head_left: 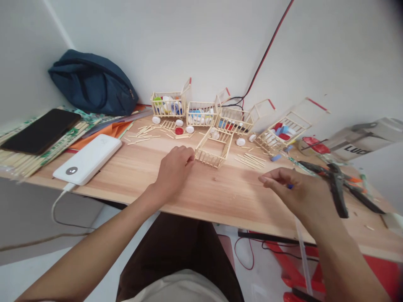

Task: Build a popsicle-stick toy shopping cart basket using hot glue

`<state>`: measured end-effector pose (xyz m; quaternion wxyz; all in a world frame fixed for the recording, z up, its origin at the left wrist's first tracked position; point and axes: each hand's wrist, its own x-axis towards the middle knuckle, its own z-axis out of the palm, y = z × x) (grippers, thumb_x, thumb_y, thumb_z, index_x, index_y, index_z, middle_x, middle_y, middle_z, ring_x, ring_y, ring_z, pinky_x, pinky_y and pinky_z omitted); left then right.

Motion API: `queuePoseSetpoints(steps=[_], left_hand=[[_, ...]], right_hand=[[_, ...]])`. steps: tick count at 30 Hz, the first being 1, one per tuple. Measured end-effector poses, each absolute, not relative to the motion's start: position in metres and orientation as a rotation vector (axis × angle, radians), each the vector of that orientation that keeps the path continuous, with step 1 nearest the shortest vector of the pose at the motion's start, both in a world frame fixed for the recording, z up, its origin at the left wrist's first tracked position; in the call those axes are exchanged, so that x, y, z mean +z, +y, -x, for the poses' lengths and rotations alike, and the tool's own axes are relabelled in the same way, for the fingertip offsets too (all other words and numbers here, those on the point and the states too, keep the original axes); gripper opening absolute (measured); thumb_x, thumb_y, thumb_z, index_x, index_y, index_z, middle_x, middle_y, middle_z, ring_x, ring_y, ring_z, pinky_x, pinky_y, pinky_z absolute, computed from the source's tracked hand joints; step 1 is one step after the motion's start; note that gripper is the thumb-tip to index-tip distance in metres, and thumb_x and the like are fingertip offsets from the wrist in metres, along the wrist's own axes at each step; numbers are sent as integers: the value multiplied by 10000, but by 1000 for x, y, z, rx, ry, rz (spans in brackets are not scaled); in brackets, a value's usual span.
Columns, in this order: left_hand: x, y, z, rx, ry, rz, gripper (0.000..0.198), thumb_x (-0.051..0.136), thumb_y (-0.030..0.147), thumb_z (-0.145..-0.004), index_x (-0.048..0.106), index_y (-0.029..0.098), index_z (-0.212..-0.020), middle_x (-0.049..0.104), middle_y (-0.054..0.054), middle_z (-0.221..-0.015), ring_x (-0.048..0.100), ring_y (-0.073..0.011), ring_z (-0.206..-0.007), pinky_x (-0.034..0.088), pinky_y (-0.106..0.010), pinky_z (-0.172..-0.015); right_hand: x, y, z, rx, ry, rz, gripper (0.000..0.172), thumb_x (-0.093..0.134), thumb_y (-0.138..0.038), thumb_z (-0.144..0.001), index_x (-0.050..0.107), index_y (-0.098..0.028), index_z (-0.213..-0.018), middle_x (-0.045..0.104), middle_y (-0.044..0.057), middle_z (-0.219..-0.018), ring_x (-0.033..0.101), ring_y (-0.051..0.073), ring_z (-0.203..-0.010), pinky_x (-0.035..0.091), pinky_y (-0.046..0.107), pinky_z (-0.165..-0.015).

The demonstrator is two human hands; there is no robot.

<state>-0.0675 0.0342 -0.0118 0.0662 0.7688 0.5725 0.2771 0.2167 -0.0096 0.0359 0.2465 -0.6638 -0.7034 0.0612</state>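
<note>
My left hand (175,168) rests on the wooden table (220,188), fingers curled, its fingertips touching the near corner of a small stick-built cart frame (214,147) that lies empty. My right hand (294,191) hovers over the table to the right, fingers pinched together around a small blue piece (290,186), perhaps a bottle cap. Behind the frame stand several finished stick carts (201,113) filled with coloured bottle caps.
Loose sticks (250,160) and caps lie around the carts. Black pliers (336,184) lie at the right. A white power bank (88,159), a black phone (40,131) and a blue bag (91,84) sit at the left. A red cable (267,50) runs up the wall.
</note>
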Motion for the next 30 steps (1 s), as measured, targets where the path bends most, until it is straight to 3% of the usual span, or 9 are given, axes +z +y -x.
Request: queuePoseSetpoints(steps=[6, 11, 17, 30], left_hand=[[-14, 24, 62, 415, 1828, -2608, 209, 424, 160, -958, 631, 188, -971, 633, -54, -908, 585, -220, -873, 413, -332, -702], [-15, 24, 60, 230, 1839, -2720, 192, 444, 110, -931, 622, 174, -896, 604, -66, -924, 561, -232, -878, 413, -332, -679], [-11, 22, 61, 69, 1757, -2792, 195, 464, 52, -901, 638, 136, -925, 603, -94, -955, 536, -256, -929, 449, -356, -752], [-29, 11, 89, 533, 1512, -2702, 211, 474, 136, -948, 625, 154, -802, 617, -82, -937, 508, -229, -930, 452, -345, -836]], right_hand=[[16, -18, -213, 410, -1937, 1764, 333, 547, -509, -817, 634, -225, -667, 693, 14, -630, 622, 175, -592, 405, 269, -576], [10, -20, -203, 429, -2065, 1681, 307, 502, -443, -862, 560, -227, -653, 619, -15, -570, 526, 138, -511, 358, 247, -530], [3, -19, -197, 425, -2088, 1613, 291, 489, -408, -906, 543, -218, -693, 593, -20, -596, 503, 132, -541, 354, 239, -559], [-2, -31, -182, 644, -2126, 1603, 151, 448, -253, -903, 522, -219, -775, 594, -14, -669, 543, 153, -628, 391, 263, -616]])
